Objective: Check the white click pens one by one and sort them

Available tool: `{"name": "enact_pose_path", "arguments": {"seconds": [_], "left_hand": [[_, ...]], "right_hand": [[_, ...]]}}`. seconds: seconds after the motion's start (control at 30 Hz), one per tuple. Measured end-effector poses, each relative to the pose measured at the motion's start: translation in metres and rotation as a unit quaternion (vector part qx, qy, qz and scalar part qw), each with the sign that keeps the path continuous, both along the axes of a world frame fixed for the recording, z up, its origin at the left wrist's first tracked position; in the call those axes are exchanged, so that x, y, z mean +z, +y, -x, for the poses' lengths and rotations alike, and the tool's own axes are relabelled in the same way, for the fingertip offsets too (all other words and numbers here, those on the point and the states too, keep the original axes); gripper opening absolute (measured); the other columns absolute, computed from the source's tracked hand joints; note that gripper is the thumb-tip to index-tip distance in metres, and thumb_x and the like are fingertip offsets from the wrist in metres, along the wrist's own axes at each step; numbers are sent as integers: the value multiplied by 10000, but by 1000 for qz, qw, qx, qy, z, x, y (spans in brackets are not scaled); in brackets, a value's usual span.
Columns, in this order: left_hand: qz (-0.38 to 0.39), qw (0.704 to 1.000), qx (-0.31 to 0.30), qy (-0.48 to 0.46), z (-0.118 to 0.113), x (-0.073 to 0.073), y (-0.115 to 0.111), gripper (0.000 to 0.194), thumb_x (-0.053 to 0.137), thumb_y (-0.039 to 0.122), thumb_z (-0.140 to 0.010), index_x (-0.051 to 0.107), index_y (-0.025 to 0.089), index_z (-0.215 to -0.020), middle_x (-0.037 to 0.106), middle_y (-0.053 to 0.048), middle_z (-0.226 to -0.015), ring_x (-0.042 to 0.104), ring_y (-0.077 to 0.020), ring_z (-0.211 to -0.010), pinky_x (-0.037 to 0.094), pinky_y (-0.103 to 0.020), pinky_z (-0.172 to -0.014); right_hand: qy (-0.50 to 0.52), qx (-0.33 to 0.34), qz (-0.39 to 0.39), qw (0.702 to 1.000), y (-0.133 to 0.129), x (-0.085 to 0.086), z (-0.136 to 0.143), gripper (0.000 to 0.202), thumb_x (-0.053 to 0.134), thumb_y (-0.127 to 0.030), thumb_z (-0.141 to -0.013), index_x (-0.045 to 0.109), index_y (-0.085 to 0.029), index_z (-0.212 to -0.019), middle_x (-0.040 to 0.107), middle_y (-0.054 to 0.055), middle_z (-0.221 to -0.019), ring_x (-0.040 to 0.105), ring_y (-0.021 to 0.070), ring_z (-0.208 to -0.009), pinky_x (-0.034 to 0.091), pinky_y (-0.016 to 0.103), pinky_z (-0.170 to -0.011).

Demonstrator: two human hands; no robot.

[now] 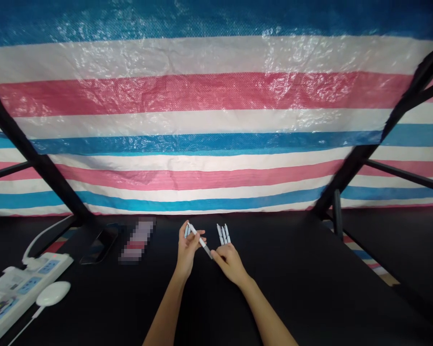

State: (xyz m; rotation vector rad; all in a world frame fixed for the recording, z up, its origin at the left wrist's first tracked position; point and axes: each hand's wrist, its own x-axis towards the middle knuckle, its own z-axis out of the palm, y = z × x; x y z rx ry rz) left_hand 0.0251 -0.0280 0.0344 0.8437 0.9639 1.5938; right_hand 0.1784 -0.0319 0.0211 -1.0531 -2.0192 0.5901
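My left hand [186, 254] grips a slanted white pen [197, 236] with a clear grey lower part. Another pale barrel [186, 231] shows behind that pen, between the fingers. The slanted pen's lower end reaches the thumb side of my right hand [231, 264]; whether they touch, I cannot tell. Three white pens [224, 234] stick out side by side past the curled fingers of my right hand, which closes over their lower ends. Those ends are hidden beneath the hand.
A black table [292, 288] lies under my hands. On the left are a dark phone [99, 246], a blurred-out flat item [137, 241], a white power strip [29, 288] and a white round-headed device [54, 293] with a cable. A striped sheet [216, 120] hangs behind, between black frame bars [353, 166].
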Motion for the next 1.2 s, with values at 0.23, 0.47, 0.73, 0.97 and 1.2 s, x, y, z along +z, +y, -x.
{"name": "enact_pose_path", "arguments": {"seconds": [0.23, 0.47, 0.73, 0.97, 1.2], "left_hand": [[21, 997, -72, 33, -1, 8, -5, 774, 721, 377, -674, 353, 259, -1345, 643, -2, -771, 612, -121, -599, 533, -285, -600], [33, 994, -75, 68, 3, 3, -3, 702, 725, 382, -653, 460, 195, -1276, 617, 7, -688, 582, -114, -524, 519, -265, -521], [37, 991, -98, 79, 3, 1, -1, 639, 695, 390, -691, 474, 188, -1255, 629, -9, -723, 575, -113, -545, 513, -271, -537], [47, 988, -144, 15, 0, 7, -4, 688, 641, 409, -754, 355, 224, -1352, 673, -85, -937, 619, -140, -688, 523, -317, -675], [29, 987, -147, -56, 3, -1, 2, 612, 649, 361, -763, 392, 257, -1309, 640, -29, -854, 605, -119, -670, 507, -333, -721]], "right_hand": [[212, -148, 90, 962, 12, 4, -22, 560, 367, -590, -853, 431, -193, -463, 401, -15, -449, 389, 125, -467, 303, 255, -521], [386, -200, 126, 892, 24, 0, -36, 570, 406, -645, -818, 408, -203, -459, 333, -33, -428, 337, 109, -428, 271, 257, -462], [463, -221, 149, 845, 32, -5, -44, 555, 466, -685, -759, 473, -195, -499, 327, -51, -421, 336, 95, -404, 257, 254, -438], [465, -230, 155, 841, 34, -5, -45, 552, 467, -698, -743, 477, -197, -512, 322, -50, -429, 338, 100, -403, 253, 256, -424], [454, -233, 149, 847, 37, -5, -45, 549, 457, -697, -746, 475, -201, -513, 313, -49, -427, 333, 103, -402, 256, 257, -419]]}}
